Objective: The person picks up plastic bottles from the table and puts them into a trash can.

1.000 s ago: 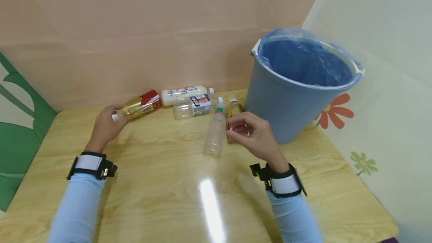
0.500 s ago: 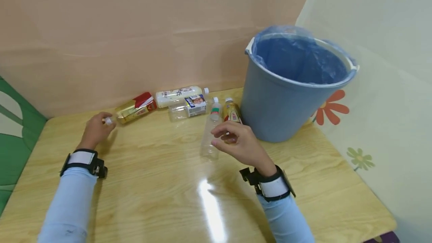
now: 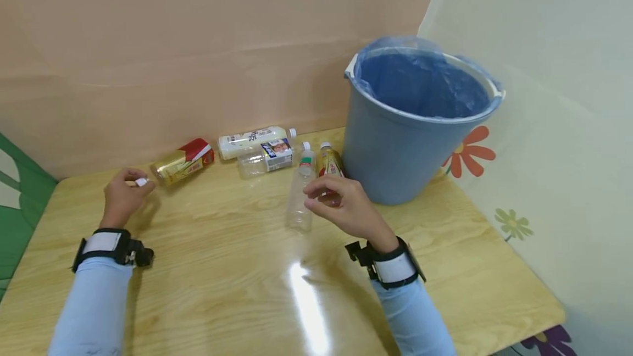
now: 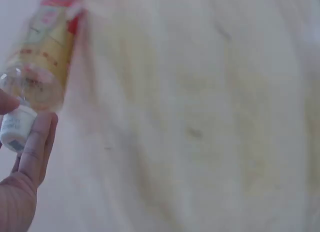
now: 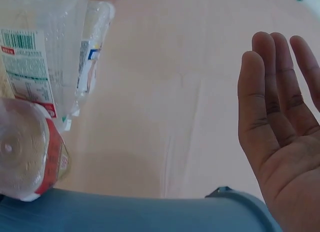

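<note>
A golden drink bottle (image 3: 184,162) with a red label lies at the back left of the table. My left hand (image 3: 123,191) pinches its white cap (image 4: 18,123) between thumb and fingers, as the left wrist view shows. My right hand (image 3: 343,205) is above the clear green-labelled bottle (image 3: 299,202), its fingers loosely bent and holding nothing. The right wrist view shows the palm and fingers (image 5: 251,107) of that hand apart from the bottles. Under and behind it, partly hidden, lies another golden bottle (image 3: 330,162).
A milky white bottle (image 3: 252,140) lies along the back wall, with a clear bottle (image 3: 254,163) with a blue label in front. A blue bin (image 3: 390,163) with a plastic liner stands at the back right of the wooden table (image 3: 222,279).
The head view has swung right, so everything sits further left. My left hand has drawn back toward the cap end of the golden bottle. My right hand has shifted slightly left, over the clear bottle.
</note>
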